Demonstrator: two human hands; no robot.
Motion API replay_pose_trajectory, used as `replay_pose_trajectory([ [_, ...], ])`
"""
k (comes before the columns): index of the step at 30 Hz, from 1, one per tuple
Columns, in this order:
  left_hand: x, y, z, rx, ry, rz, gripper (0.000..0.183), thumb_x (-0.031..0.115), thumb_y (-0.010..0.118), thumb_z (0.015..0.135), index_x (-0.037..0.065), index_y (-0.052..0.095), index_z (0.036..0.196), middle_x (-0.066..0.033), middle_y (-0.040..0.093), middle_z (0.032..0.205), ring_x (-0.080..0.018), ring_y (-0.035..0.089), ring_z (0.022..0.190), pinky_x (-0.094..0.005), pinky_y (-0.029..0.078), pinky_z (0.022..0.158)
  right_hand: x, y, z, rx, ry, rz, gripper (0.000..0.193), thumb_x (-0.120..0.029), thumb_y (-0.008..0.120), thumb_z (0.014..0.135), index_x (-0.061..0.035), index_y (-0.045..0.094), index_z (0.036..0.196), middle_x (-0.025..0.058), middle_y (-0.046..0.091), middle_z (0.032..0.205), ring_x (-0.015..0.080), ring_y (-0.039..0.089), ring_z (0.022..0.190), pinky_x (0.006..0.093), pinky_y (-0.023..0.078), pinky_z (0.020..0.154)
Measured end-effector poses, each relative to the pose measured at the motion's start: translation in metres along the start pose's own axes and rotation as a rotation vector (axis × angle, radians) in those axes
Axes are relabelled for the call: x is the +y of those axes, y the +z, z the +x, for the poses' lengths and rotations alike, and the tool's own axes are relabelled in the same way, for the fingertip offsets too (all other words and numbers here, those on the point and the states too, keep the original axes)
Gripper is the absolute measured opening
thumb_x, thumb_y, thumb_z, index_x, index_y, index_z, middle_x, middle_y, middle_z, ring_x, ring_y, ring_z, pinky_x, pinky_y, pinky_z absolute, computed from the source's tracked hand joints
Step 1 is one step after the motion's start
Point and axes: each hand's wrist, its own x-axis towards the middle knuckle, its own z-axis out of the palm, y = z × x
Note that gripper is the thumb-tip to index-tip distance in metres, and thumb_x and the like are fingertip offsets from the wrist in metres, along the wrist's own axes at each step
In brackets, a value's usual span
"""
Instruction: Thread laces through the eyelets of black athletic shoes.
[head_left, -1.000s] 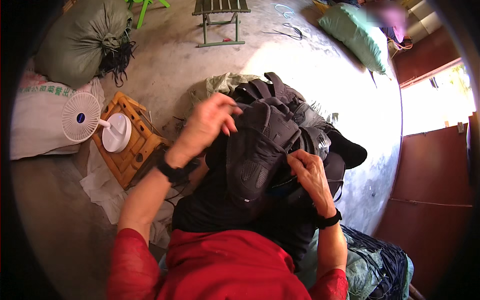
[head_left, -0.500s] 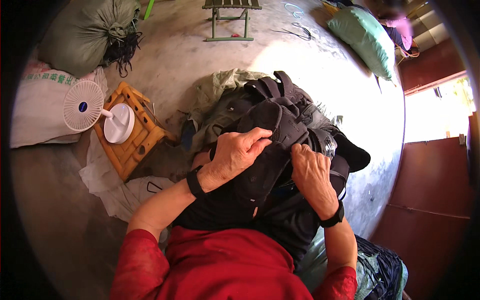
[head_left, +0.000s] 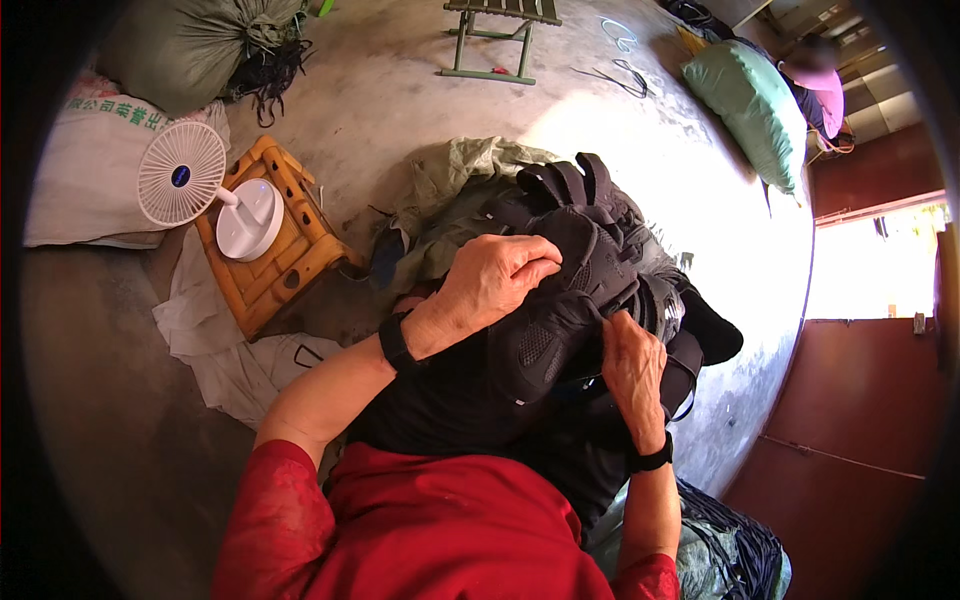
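Across my lap lies a black padded piece with mesh panels (head_left: 540, 345), part of a heap of similar black padded pieces (head_left: 590, 190). My left hand (head_left: 500, 278) pinches the far edge of the near piece, thumb against the fingers. Lower and to the right, my right hand (head_left: 632, 365) is closed on the right edge of the same piece. What exactly lies between the right fingertips is hidden behind the hand. Black bands circle both my wrists.
On the left a white fan (head_left: 245, 222) stands on a bamboo stool (head_left: 262, 290), beside stuffed sacks (head_left: 165, 60). Ahead is a folding stool (head_left: 490, 75). A green pillow-like sack (head_left: 750, 105) and a person in pink (head_left: 815, 90) are at far right.
The near padded piece has turned, so its mesh panels now show. My right hand has moved slightly down relative to the left. The whole view has shifted a little.
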Motion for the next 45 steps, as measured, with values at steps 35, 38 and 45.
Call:
replay_pose_trajectory([
  [35,0.024,-0.010,0.087,-0.816,0.627,0.560,0.018,0.007,0.072,0.065,0.008,0.055,0.072,-0.0061,0.057,0.079,-0.0270,0.057,0.087,-0.0375,0.048,0.070,0.034,-0.037,0.053,-0.336,-0.442,0.067,0.018,-0.024,0.074,0.075,-0.0112,0.067,0.086,0.0056,0.054,0.092,0.0273,0.051,0.088,0.0405,0.042,0.078],
  [38,0.023,-0.008,0.085,-0.900,0.441,0.546,0.015,0.007,0.071,0.066,0.008,0.058,0.075,-0.0059,0.060,0.078,-0.0276,0.057,0.084,-0.0383,0.048,0.071,0.038,-0.031,0.056,-0.462,-0.357,0.124,0.015,-0.024,0.071,0.080,-0.0112,0.068,0.086,0.0048,0.056,0.091,0.0270,0.051,0.092,0.0399,0.040,0.083],
  [45,0.024,0.001,0.064,-0.599,0.331,0.345,0.019,0.022,0.072,0.074,0.013,0.066,0.089,-0.0032,0.061,0.082,-0.0260,0.057,0.089,-0.0397,0.045,0.076,0.036,-0.016,0.054,0.040,0.474,1.213,0.020,-0.021,0.062,0.093,-0.0014,0.066,0.093,0.0025,0.064,0.076,0.0113,0.059,0.074,0.0251,0.045,0.071],
])
